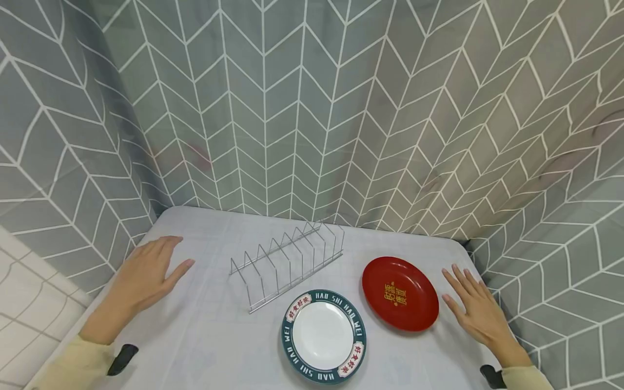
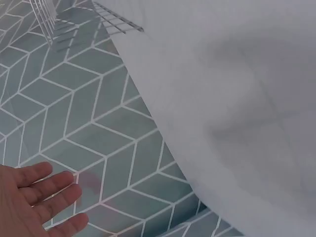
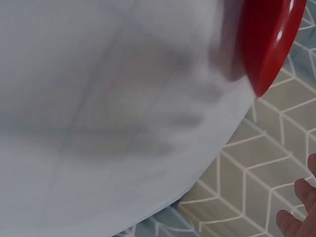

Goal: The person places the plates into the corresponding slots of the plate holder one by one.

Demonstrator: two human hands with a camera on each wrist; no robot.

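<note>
1. Red plate (image 1: 400,294) first: it sits on the right half of the table, face up, gold Chinese characters in the middle. It's the thing closest to the right hand.
2. Right hand (image 1: 475,309) is just off that plate's right side, with a visible gap between them. Fingers pretty straight and a bit spread, thumb held out toward the plate. Finger-shaped shadows show on the cloth in the right wrist view.
3. White plate with a green rim (image 1: 323,336) is just left of the red one and a bit nearer the person. Rim reads "HAO SHI HAO WEI", plus red characters on white patches.
4. Wire rack (image 1: 296,281), silver-looking, stands behind the white plate, set diagonally with its right end farther back. It's a row of pointed uprights on thin rails.
5. Left hand (image 1: 148,273) is out by the table's left edge, well apart from the rack, fingers loosely extended, thumb sticking out away from them.
6. Both arms have pale sleeves (image 1: 83,363), with something dark (image 1: 123,359) at each wrist.
7. White tablecloth (image 1: 219,346) under everything, grey chevron-type curtain (image 1: 292,135) behind it, pale tiles (image 1: 29,314) lower left.
</note>
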